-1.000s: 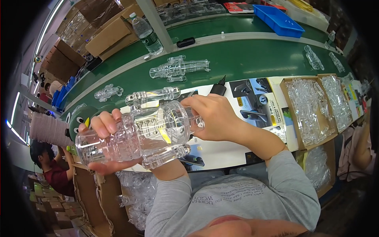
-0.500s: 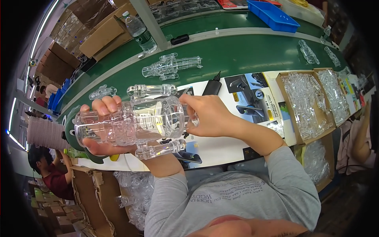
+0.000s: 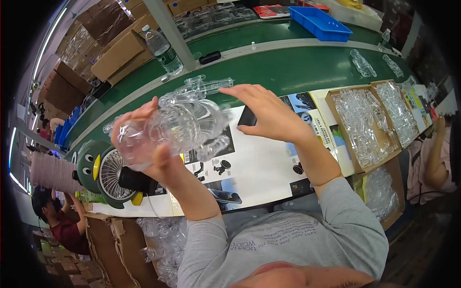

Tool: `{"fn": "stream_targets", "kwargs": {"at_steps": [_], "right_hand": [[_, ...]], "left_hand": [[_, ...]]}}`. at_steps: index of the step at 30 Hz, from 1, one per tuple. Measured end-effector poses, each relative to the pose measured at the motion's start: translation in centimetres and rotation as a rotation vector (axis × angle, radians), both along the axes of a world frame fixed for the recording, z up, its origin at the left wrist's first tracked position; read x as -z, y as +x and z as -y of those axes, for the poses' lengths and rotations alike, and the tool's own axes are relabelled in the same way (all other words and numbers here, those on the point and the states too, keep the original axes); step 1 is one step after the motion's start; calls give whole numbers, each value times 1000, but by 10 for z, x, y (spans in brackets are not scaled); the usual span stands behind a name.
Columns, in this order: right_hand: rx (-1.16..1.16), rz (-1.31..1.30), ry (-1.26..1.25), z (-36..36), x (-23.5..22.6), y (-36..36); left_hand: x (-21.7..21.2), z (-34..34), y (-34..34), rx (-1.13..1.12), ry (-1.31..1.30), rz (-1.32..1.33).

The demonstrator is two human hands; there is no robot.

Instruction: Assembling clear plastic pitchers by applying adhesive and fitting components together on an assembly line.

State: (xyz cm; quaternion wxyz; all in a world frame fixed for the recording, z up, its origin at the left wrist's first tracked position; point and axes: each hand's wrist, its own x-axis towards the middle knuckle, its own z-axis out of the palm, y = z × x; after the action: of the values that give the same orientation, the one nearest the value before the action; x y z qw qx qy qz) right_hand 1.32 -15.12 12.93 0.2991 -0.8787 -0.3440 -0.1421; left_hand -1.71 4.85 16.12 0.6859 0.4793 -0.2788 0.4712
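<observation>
While raised above the worktop point(image 3: 269, 168), clear plastic toy shell point(image 3: 180, 127) held in left hand point(image 3: 144, 144), fingers point(image 3: 126, 126) curled around its left end and thumb point(image 3: 161, 158) pressed against its underside. Right hand point(image 3: 266, 113) lifted just beside the shell's right end, fingers point(image 3: 237, 91) extended and loosely spread, palm downward; contact with the shell not determinable from this view. Shell transparent, bulbous, tilted, lying between the two hands and in front of the green conveyor belt point(image 3: 297, 65). Second clear shell point(image 3: 204, 86) noted on the belt directly behind the held one, further clear pieces point(image 3: 362, 65) further right along the belt. Printed sheets point(image 3: 312, 115) covering the white worktop beneath the hands. Two open cardboard boxes point(image 3: 336, 98) at right, filled with clear plastic parts point(image 3: 362, 125). Small desk fan point(image 3: 113, 175) shaped like a green penguin at left, stack of paper cups point(image 3: 50, 173) just beside it. Water bottle point(image 3: 162, 48) upright at the far side of the belt, blue tray point(image 3: 319, 23) well beyond at upper right. Bag of clear parts point(image 3: 161, 240) below the worktop edge beside a cardboard carton point(image 3: 108, 249). Another person point(image 3: 60, 223) seated at lower left; a further person's arm point(image 3: 434, 153) at right edge.
</observation>
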Motion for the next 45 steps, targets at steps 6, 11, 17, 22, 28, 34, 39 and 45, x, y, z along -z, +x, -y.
{"fn": "stream_targets", "kwargs": {"at_steps": [6,11,17,22,28,34,39,45], "right_hand": [[-287,42,397,-13,-5,-15],[-178,323,474,-19,8,-1],[375,581,86,16,23,86],[720,380,-558,118,80,183],[887,79,-821,183,114,196],[818,248,-722,186,142,204],[640,414,-585,111,118,188],[272,396,61,21,109,111]], "left_hand": [[1,31,0,-430,753,81],[7,36,12,-234,770,108],[0,17,9,-271,667,-154],[-3,10,1,-250,596,-124],[-5,5,-9,-280,646,-126],[-6,8,-5,-268,685,-151],[-4,9,-5,-271,639,-90],[-11,-7,-24,-296,546,64]]}}
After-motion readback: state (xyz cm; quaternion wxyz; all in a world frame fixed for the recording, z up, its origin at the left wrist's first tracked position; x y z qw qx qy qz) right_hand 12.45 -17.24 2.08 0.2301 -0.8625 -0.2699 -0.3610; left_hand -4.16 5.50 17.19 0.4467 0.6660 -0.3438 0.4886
